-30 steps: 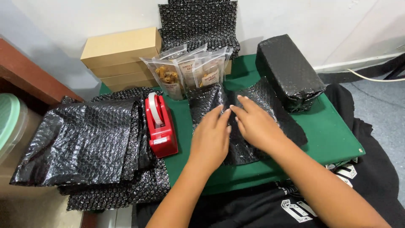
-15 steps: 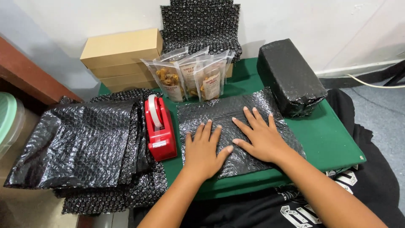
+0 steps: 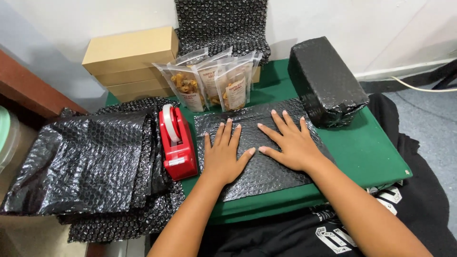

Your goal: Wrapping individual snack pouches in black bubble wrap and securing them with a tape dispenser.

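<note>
Green surface (image 3: 366,147) carries a black bubble-wrap sheet (image 3: 266,176) laid flat at centre. Wrapped box (image 3: 326,81) just right of it (black too). Both hands, left (image 3: 223,157) and right (image 3: 293,145), press flat on the sheet, fingers spread apart. Red tape dispenser (image 3: 177,143) just left.

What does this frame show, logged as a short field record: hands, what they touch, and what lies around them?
left hand: flat, palm down, fingers spread, on the bubble wrap sheet
right hand: flat, palm down, on the same sheet
bubble wrap sheet: black, spread flat on the green table
tape dispenser: red, just left of the sheet
snack pouches: clear, standing behind the sheet
wrapped parcel: black, at the right rear
cardboard boxes: stacked, at the left rear
bubble wrap pile: black, at the far left
</note>
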